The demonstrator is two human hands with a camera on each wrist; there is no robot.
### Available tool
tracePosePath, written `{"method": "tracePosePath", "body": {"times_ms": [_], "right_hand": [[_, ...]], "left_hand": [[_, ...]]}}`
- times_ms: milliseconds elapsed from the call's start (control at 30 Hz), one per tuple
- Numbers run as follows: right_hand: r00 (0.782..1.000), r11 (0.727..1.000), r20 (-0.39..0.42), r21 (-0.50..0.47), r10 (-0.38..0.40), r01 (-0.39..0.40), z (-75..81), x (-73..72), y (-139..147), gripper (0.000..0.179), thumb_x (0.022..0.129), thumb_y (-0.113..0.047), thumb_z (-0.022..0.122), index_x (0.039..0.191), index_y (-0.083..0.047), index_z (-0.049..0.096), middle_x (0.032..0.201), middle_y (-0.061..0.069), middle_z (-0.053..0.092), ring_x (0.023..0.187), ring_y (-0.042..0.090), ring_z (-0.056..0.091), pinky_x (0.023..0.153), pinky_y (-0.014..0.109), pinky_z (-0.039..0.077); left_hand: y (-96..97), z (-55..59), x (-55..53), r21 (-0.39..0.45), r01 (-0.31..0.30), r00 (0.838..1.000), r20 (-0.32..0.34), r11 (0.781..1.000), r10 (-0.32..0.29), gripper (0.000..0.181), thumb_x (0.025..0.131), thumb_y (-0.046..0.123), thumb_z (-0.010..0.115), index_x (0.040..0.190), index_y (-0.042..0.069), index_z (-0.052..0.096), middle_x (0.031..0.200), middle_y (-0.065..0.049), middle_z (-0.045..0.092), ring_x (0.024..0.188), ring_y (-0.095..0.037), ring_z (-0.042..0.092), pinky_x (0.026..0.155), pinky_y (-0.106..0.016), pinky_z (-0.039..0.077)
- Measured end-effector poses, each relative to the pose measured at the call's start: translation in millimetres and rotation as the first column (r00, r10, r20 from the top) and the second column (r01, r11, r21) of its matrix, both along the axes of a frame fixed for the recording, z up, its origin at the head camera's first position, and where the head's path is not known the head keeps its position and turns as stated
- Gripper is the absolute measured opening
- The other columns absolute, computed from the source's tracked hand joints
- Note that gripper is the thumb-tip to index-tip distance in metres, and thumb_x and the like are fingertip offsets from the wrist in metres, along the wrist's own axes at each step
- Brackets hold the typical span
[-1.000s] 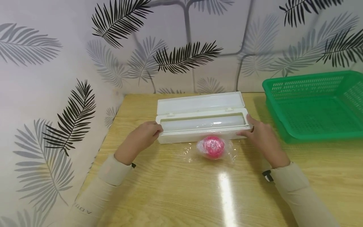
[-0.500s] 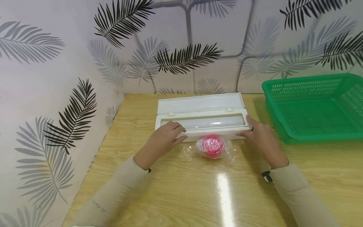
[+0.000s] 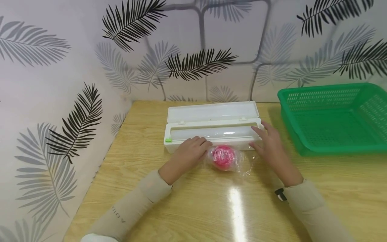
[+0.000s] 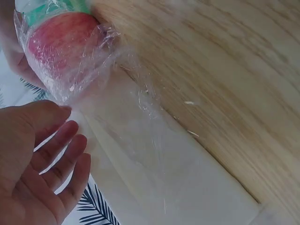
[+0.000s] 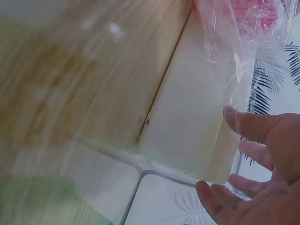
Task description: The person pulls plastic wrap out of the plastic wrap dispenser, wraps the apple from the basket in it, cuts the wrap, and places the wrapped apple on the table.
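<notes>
A white cling film dispenser box lies on the table, its lid folded back and a roll of film inside. In front of it sits a pinkish-red apple wrapped in clear film. My left hand is at the box's front edge, just left of the apple; in the left wrist view its thumb and fingers are loosely bent near the film. At the box's right end is my right hand, thumb by the front edge and fingers spread over the top. A green slider shows at the box's left end.
A green plastic basket stands on the wooden table to the right of the box. Behind and to the left are walls with a leaf pattern. Loose film spreads around the apple.
My left hand has moved right along the box's front, from its left end to beside the apple, uncovering the green slider. My right fingers have lifted over the box's top. The apple has shifted slightly left.
</notes>
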State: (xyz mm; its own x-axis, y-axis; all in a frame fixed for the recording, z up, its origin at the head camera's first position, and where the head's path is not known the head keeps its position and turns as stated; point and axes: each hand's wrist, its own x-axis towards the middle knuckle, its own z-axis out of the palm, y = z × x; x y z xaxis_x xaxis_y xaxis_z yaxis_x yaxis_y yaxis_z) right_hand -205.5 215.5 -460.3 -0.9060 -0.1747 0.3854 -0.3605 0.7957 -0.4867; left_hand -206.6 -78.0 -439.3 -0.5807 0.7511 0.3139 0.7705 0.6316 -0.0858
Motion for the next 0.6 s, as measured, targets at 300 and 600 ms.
{"method": "tracePosePath", "body": {"times_ms": [300,600], "right_hand": [[0.988,0.997,-0.137,-0.023,0.068,-0.072,-1.5,7.3,-7.3,0.011,0.076,-0.004,0.075,0.085,-0.006,0.068,0.111,0.018,0.059,0.108,0.038,0.044,0.088,0.056,0.036],[0.989,0.987,0.046,-0.086,0.142,-0.138,7.6,23.4,-7.8,0.011,0.085,-0.007,0.066,0.096,-0.004,0.068,0.089,0.007,0.068,0.085,0.025,0.061,0.077,0.045,0.048]], "left_hand": [[6.1,-4.6,0.3,-0.034,-0.029,0.998,-0.065,0.999,0.026,0.021,0.089,0.011,0.059,0.109,0.011,0.059,0.094,0.000,0.060,0.077,-0.015,0.055,0.058,-0.022,0.045],[2.4,-10.4,-0.2,0.028,-0.034,0.999,-0.006,0.999,0.034,0.019,0.090,0.015,0.059,0.109,0.011,0.060,0.090,0.000,0.057,0.070,-0.014,0.050,0.056,-0.021,0.043]]}}
